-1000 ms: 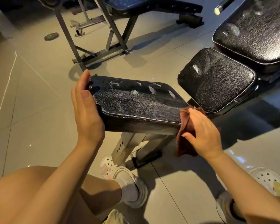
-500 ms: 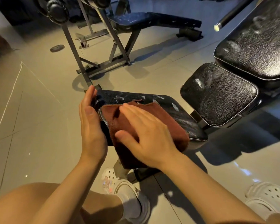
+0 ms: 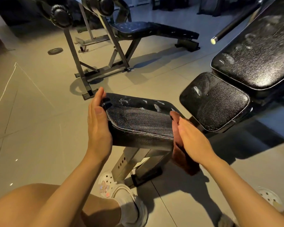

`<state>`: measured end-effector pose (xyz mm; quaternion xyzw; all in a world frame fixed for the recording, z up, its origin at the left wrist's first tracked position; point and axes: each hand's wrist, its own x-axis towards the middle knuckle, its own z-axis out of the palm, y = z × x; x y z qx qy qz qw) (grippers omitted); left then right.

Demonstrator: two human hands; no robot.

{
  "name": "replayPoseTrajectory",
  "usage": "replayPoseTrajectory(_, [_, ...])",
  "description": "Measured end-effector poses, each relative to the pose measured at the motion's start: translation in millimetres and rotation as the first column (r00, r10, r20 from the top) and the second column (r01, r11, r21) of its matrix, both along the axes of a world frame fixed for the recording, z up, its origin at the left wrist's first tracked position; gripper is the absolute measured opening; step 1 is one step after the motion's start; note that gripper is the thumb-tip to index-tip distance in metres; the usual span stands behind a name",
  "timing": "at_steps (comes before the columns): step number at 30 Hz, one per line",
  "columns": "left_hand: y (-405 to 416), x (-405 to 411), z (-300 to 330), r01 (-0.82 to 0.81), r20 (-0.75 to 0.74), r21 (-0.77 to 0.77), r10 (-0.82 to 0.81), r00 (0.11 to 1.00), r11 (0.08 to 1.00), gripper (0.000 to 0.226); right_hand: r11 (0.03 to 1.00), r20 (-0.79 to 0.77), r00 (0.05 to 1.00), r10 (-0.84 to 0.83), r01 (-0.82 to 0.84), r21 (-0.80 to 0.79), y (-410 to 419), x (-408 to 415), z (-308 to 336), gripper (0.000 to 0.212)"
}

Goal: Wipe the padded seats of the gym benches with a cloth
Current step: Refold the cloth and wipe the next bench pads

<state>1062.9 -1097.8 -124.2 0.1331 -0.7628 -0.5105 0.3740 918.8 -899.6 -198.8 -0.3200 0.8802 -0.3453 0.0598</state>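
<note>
No brand, label or writing can be read on anything here.

Nearest the camera are the person's bare knee, two forearms and two pale perforated clogs (image 3: 105, 184), the left one worn over a white sock.

Just beyond them stands the small padded seat (image 3: 138, 118), black textured leather on a grey steel post, with white smears along its far edge. The left hand (image 3: 97, 123) lies flat against the seat's left end, fingers straight and together, holding nothing. The right hand (image 3: 192, 141) is also flat with straight fingers; it presses the brown cloth (image 3: 180, 149) against the seat's right end, and the cloth hangs down below the pad.

To the right of the seat, just apart from it, is a second black pad (image 3: 215, 102), and beyond that a third, longer back pad (image 3: 259, 53), both streaked white. A dark bar with a pale tip (image 3: 214, 40) slants above them.

Beyond the seat stands another bench (image 3: 146, 30) on a steel frame, with two round black rollers at the top. One weight plate (image 3: 55, 51) lies on the tiled floor (image 3: 31, 112), far left of the seat.
</note>
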Motion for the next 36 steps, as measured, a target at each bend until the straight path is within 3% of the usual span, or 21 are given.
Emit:
replayPoseTrajectory(1, [-1.0,0.2,1.2,0.019,0.011,0.001,-0.019,1.000,1.000,0.061,0.999,-0.051,0.998,0.024,-0.025,-0.029,-8.3,12.7,7.6,0.063])
replayPoseTrajectory(4, [-2.8,2.6,5.8,0.109,0.017,0.078,-0.110,0.994,0.991,0.073,0.962,-0.204,0.972,0.112,-0.158,-0.222,-46.4,59.0,46.9,0.037])
replayPoseTrajectory(7, [-3.9,6.1,7.5,0.139,0.008,0.080,-0.140,0.990,0.987,0.085,0.927,-0.299,0.932,0.206,-0.283,-0.245,-83.3,89.9,72.8,0.048])
replayPoseTrajectory(12, [-6.1,6.2,10.3,0.178,-0.009,0.135,-0.179,0.984,0.975,0.092,0.950,-0.304,0.931,0.201,-0.262,-0.173,-68.1,72.2,61.3,0.060])
replayPoseTrajectory(18, [-4.7,5.9,8.9,0.164,0.003,0.124,-0.166,0.986,0.979,0.091,0.997,-0.057,0.998,-0.038,0.041,0.060,-3.4,7.3,1.1,0.091])
replayPoseTrajectory(19, [-4.9,5.8,8.5,0.163,0.003,0.124,-0.164,0.986,0.979,0.090,0.991,0.003,0.997,-0.081,0.081,0.103,8.2,-2.3,-4.0,0.084])
replayPoseTrajectory(21, [-5.0,5.2,7.7,0.162,0.005,0.127,-0.164,0.986,0.979,0.086,0.976,0.204,0.958,-0.203,0.181,0.120,21.2,-11.3,-1.1,0.047])
replayPoseTrajectory(23, [-4.2,4.8,7.3,0.166,0.007,0.123,-0.168,0.986,0.978,0.082,0.973,0.263,0.939,-0.221,0.196,0.119,24.0,-12.6,2.8,0.040])
replayPoseTrajectory(25, [-4.4,4.6,6.2,0.165,0.005,0.114,-0.167,0.986,0.980,0.079,0.983,0.227,0.959,-0.172,0.153,0.096,19.9,-7.6,5.2,0.049])
replayPoseTrajectory(27, [-5.3,4.0,4.2,0.149,0.009,0.096,-0.150,0.989,0.984,0.079,0.989,0.088,0.988,-0.126,0.119,0.083,14.3,-1.0,1.0,0.062])
replayPoseTrajectory(31, [-2.8,4.1,4.6,0.110,0.021,0.064,-0.112,0.993,0.992,0.078,0.996,-0.005,0.996,-0.091,0.091,0.023,-2.6,17.4,7.6,0.047])
replayPoseTrajectory(33, [-0.6,5.3,4.6,0.087,-0.038,0.043,-0.085,0.996,0.995,0.072,0.998,-0.058,0.997,-0.057,0.056,-0.015,-13.5,25.1,14.7,0.050])
replayPoseTrajectory(36, [12.8,14.8,-12.2,-0.160,-0.157,0.118,0.177,0.971,0.980,0.050,0.999,-0.092,0.996,-0.005,0.000,-0.054,-29.9,37.3,23.4,0.049])
